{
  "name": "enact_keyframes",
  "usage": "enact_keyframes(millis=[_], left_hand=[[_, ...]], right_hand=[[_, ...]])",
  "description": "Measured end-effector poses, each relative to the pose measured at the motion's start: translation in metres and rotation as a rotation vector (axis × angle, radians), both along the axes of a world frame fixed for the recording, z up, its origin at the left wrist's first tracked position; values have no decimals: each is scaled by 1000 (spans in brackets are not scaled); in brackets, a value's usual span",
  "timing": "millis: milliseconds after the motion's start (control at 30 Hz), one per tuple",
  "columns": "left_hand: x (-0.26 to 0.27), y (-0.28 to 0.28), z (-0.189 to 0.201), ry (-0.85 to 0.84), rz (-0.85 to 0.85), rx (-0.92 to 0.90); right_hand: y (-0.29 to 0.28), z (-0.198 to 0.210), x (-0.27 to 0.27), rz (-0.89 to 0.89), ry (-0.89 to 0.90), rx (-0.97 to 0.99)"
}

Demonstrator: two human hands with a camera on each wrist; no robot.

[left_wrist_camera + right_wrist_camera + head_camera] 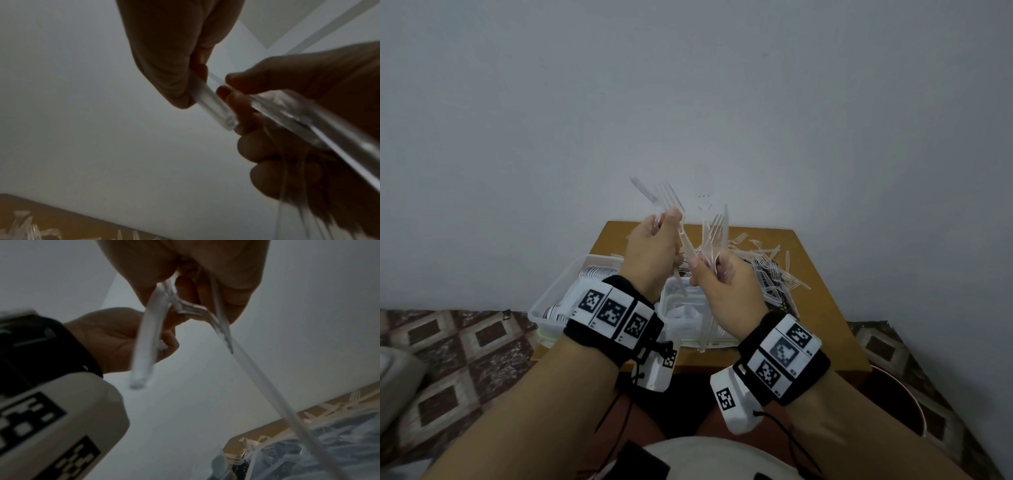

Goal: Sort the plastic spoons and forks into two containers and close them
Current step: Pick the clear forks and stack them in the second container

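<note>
Both hands (650,250) gripping thin clear plastic forks (667,198), possibly spoons too

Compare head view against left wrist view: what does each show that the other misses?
Only the head view shows the two clear containers on the wooden table, the loose pile of plastic cutlery on its right side, and the fork tines above both hands. Only the left wrist view shows, from below, the left hand's fingers curled round a clear handle beside the right hand's curled fingers. Both show the left hand and right hand raised close together, each gripping clear plastic forks.
</note>
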State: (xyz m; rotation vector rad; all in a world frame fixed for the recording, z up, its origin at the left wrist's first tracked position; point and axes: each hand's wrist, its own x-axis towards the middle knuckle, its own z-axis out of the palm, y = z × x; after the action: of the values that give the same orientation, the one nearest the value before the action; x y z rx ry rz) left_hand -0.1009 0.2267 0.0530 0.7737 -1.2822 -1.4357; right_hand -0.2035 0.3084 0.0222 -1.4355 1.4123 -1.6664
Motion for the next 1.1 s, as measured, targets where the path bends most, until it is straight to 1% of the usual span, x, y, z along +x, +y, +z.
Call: enact_keyframes(millis=[67, 167, 233, 267, 333, 400, 533, 567, 600, 667, 800, 900, 967, 1100], left_hand=[[-4, 5, -4, -71, -19, -32], [-10, 8, -12, -184, -2, -71], [-11, 9, -14, -257, -20, -108], [-12, 9, -15, -293, -16, -124], [-12, 9, -16, -341, 27, -129], [-13, 9, -17, -297, 50, -96], [-13, 11, -11, 23, 15, 105], [-12, 10, -9, 80, 4, 133], [-10, 10, -8, 101, 1, 140], [-7, 7, -6, 65, 8, 110], [-3, 3, -7, -111, -21, -7], [-2, 3, -11, -152, -49, 10], [-1, 3, -12, -112, -58, 29], [0, -1, -8, -9, 23, 20]], right_hand=[[0, -1, 2, -81, 96, 1], [0, -4, -1, -197, 320, 9], [0, -5, -3, -239, 450, 28], [0, -6, -3, -235, 479, 36], [1, -7, -3, -201, 480, 57], [0, -9, -3, -185, 428, 52], [0, -13, -5, -213, 222, 18], [-1, -14, -7, -220, 176, 21], [-1, -14, -8, -218, 157, 33], [-1, -14, -10, -184, 209, 76], [5, -14, -12, -86, 436, 112], [9, -12, -11, -10, 569, 116], [9, -11, -12, 22, 552, 126], [8, -13, -16, 24, 356, 103]])
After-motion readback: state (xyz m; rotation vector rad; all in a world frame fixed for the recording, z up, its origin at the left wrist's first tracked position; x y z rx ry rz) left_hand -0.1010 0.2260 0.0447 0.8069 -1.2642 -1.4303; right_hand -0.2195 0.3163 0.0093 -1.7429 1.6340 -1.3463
